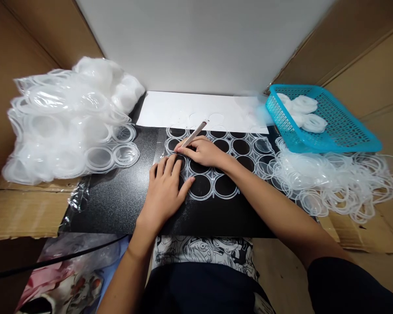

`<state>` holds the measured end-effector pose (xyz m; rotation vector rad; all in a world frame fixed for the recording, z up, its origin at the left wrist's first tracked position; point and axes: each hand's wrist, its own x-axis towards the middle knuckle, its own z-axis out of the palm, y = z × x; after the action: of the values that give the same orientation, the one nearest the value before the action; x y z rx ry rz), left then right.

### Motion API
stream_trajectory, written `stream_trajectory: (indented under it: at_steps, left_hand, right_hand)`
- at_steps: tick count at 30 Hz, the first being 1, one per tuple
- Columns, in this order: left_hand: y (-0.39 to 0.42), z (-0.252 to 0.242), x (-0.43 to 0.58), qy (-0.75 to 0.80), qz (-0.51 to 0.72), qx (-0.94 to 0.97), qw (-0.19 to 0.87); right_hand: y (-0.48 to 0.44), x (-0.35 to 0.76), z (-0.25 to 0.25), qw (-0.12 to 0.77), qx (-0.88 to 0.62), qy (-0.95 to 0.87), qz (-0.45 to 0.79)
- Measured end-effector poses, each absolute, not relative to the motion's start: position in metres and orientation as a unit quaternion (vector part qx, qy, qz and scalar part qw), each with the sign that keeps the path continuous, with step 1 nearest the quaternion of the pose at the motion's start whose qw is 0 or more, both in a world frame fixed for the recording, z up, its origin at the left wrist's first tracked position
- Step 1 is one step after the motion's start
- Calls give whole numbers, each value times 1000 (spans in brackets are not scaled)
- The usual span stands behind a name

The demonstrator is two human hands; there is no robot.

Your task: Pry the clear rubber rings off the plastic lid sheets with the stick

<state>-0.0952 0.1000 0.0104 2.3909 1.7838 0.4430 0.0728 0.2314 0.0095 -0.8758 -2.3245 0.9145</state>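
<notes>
On the black work surface (118,205) lies a clear plastic sheet (212,185) patterned with rows of pale rings. My left hand (165,187) rests flat on the sheet's left part, palm down, fingers stretched out and thumb apart. Just beyond it, my right hand (203,150) pinches a slim white pen-like tool (194,134) that slants up to the right. Its lower tip meets the sheet near my left fingertips and is partly hidden by my fingers. Whether that tip is a blade or a point, I cannot tell.
A big heap of clear ringed sheets (68,122) stands at the left. To the right, loose rings and plastic scraps (327,174) lie piled below a blue basket (350,126) holding several white ring bundles (304,104). White paper (196,104) lies against the back wall, between cardboard sides (363,61).
</notes>
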Motion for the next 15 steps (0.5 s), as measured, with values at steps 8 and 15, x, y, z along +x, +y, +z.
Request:
stream_trajectory:
  at_steps: [8,15]
  left_hand:
    - [110,6,-92,605,167,772,95]
    - [105,5,-92,615,154,768,92]
  right_hand:
    - [226,70,2,245,-244,-903,256]
    - [247,55,9,184,-306,-929,94]
